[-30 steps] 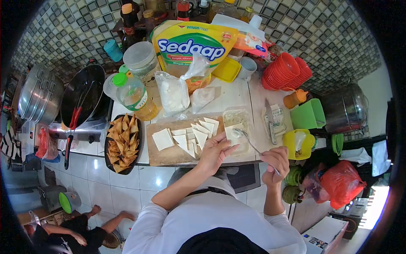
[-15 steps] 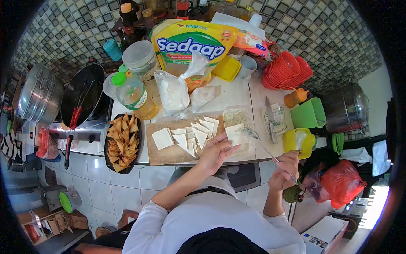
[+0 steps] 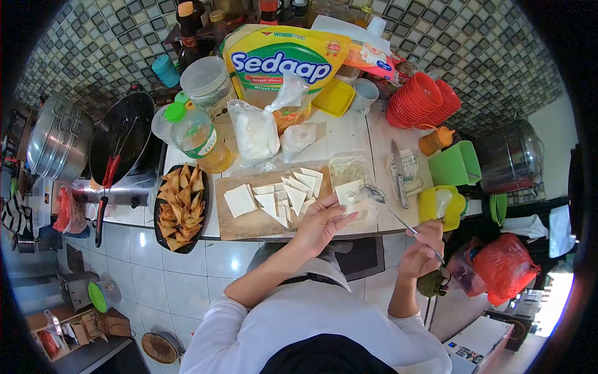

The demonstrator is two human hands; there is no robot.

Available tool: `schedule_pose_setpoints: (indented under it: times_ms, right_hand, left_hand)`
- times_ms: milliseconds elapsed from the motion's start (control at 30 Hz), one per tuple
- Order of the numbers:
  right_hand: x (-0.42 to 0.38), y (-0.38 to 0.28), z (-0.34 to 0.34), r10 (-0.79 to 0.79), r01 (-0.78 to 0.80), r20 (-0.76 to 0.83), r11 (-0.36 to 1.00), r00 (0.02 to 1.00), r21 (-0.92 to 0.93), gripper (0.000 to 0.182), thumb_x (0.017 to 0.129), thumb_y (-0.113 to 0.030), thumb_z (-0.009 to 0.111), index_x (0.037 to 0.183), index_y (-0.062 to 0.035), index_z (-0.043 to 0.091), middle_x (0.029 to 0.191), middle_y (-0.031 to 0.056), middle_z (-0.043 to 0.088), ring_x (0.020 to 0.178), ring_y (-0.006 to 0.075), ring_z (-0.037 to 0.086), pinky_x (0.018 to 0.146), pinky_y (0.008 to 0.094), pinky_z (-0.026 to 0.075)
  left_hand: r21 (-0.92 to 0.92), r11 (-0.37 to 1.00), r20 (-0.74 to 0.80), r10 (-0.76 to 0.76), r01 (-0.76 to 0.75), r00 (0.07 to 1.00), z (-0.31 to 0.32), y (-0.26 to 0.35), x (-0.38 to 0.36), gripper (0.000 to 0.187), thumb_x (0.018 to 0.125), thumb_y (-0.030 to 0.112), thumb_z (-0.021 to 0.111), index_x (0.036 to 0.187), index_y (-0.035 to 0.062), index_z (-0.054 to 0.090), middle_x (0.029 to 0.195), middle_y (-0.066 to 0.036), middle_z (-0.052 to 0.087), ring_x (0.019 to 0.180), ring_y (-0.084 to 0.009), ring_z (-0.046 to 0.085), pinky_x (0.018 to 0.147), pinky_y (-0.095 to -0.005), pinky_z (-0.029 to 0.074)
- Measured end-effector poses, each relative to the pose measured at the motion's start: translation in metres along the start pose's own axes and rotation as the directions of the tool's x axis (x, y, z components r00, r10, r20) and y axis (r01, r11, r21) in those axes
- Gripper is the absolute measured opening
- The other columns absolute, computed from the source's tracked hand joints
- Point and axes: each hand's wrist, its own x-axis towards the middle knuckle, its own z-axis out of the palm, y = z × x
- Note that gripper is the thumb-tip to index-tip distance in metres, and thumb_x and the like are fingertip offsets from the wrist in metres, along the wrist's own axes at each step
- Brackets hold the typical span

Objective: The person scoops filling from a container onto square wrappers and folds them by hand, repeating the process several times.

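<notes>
My left hand point(image 3: 319, 229) is closed on the near-left edge of a square white wrapper sheet point(image 3: 346, 198), held over a clear plastic tub of pale filling point(image 3: 350, 167). In my right hand point(image 3: 421, 250) is a metal spoon point(image 3: 398, 216), gripped by its handle. Its bowl is at the sheet's right side, and a small pale dab lies on the sheet. Left of that, a wooden cutting board point(image 3: 240, 229) carries a stack of square wrappers point(image 3: 240, 202) and several white folded triangles point(image 3: 295, 198).
A black plate point(image 3: 181, 249) of brown fried triangles stands left of the board. Behind are an oil bottle point(image 3: 198, 140), a bag of white powder point(image 3: 254, 134) and a Sedaap pouch point(image 3: 280, 65). A knife point(image 3: 398, 177) lies right, near a yellow container point(image 3: 430, 206). A black wok point(image 3: 118, 140) is far left.
The spoon and my right hand have shifted slightly right and down. A pale dab now shows on the wrapper. Another person's leg and foot at lower left have gone from view.
</notes>
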Motion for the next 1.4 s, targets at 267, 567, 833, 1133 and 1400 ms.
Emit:
schedule_pose_setpoints:
  times_ms: [267, 567, 833, 1133, 1400]
  right_hand:
    - [-0.006, 0.003, 0.008, 0.205, -0.209, -0.156, 0.978, 0.966, -0.005, 0.033, 0.095, -0.027, 0.037, 0.08, -0.0006, 0.051, 0.065, 0.0097, 0.054, 0.06, 0.0197, 0.048, 0.058, 0.0306, 0.039]
    - [-0.001, 0.021, 0.014, 0.696, -0.57, -0.4, 0.718, 0.596, 0.399, 0.025, 0.094, -0.023, 0.042, 0.084, -0.0018, 0.051, 0.071, 0.0054, 0.055, 0.062, 0.0114, 0.046, 0.062, 0.0252, 0.038]
    - [-0.088, 0.097, 0.007, 0.795, -0.789, 0.052, 0.607, 0.605, -0.093, 0.023, 0.089, -0.018, 0.052, 0.1, 0.0015, 0.055, 0.077, 0.0067, 0.06, 0.069, 0.011, 0.047, 0.063, 0.0233, 0.036]
    - [-0.045, 0.048, 0.024, 0.397, -0.359, -0.029, 0.794, 0.917, -0.491, 0.038, 0.071, -0.011, 0.069, 0.108, -0.0043, 0.058, 0.097, 0.0095, 0.047, 0.092, 0.0273, 0.045, 0.086, 0.0383, 0.032]
    - [-0.018, 0.023, 0.047, 0.025, 0.143, 0.404, 0.914, 0.914, -0.38, 0.029, 0.058, -0.011, 0.071, 0.085, -0.0204, 0.069, 0.093, -0.0003, 0.052, 0.088, 0.0215, 0.045, 0.078, 0.0374, 0.032]
  left_hand:
    - [-0.053, 0.998, -0.012, -0.039, 0.038, 0.999, -0.005, -0.008, 0.0, 0.022, 0.083, -0.005, 0.045, 0.104, -0.0049, 0.051, 0.096, -0.008, 0.059, 0.09, -0.0163, 0.06, 0.091, -0.0347, 0.048]
    - [-0.072, 0.997, -0.064, -0.042, 0.038, 0.997, -0.013, -0.006, -0.001, 0.03, 0.083, -0.008, 0.042, 0.112, -0.0076, 0.048, 0.112, -0.014, 0.055, 0.1, -0.0215, 0.057, 0.093, -0.035, 0.047]
    - [-0.086, 0.991, -0.121, 0.09, -0.101, 0.989, -0.018, 0.0, -0.005, 0.032, 0.082, -0.006, 0.043, 0.113, -0.0083, 0.047, 0.114, -0.014, 0.054, 0.106, -0.0226, 0.054, 0.096, -0.0355, 0.044]
    - [0.034, 0.98, -0.047, 0.197, -0.196, 0.979, -0.009, 0.0, -0.008, 0.042, 0.087, 0.015, 0.039, 0.124, -0.0059, 0.037, 0.127, -0.013, 0.045, 0.119, -0.0244, 0.042, 0.105, -0.0401, 0.03]
    - [-0.115, 0.984, 0.068, 0.143, -0.134, 0.987, -0.008, -0.014, -0.006, 0.046, 0.09, 0.028, 0.037, 0.126, -0.0007, 0.036, 0.128, -0.012, 0.044, 0.12, -0.021, 0.041, 0.102, -0.0357, 0.03]
